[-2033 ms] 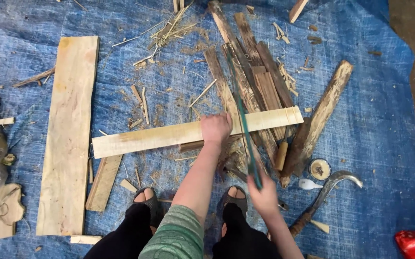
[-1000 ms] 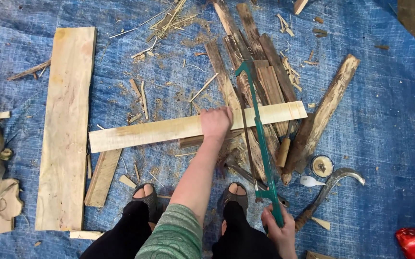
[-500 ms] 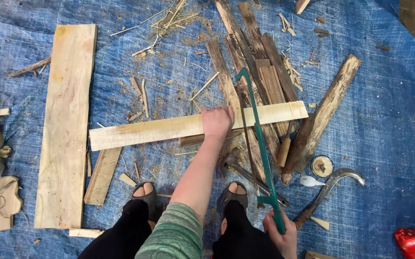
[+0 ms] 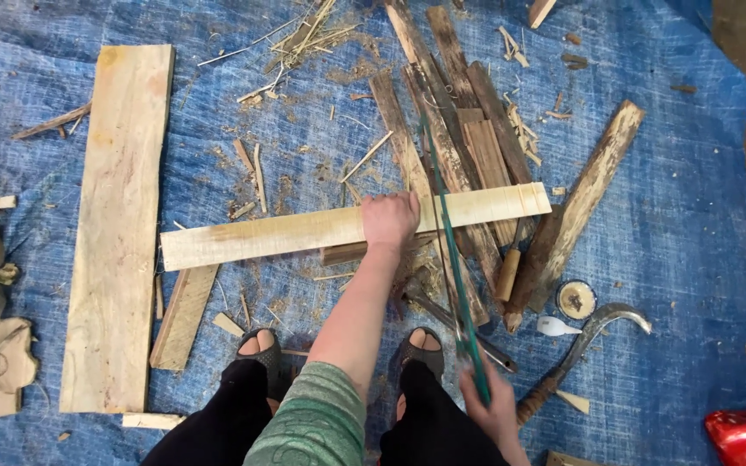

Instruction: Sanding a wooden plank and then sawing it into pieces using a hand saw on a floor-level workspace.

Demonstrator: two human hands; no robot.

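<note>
Left hand point(image 4: 388, 219) pressed flat on pale plank point(image 4: 304, 231), pinning it across dark board pile point(image 4: 459, 147) on blue tarp point(image 4: 675, 190). Right hand point(image 4: 492, 406) fisted around green saw point(image 4: 452, 259), blade crossing plank. Plank uncut through; cut depth unclear.

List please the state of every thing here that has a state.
Pale plank: lying flat, pressed down by the left hand.
Green-framed saw: gripped by the right hand, blade across the plank.
Sickle: lying unused on the blue tarp.
</note>
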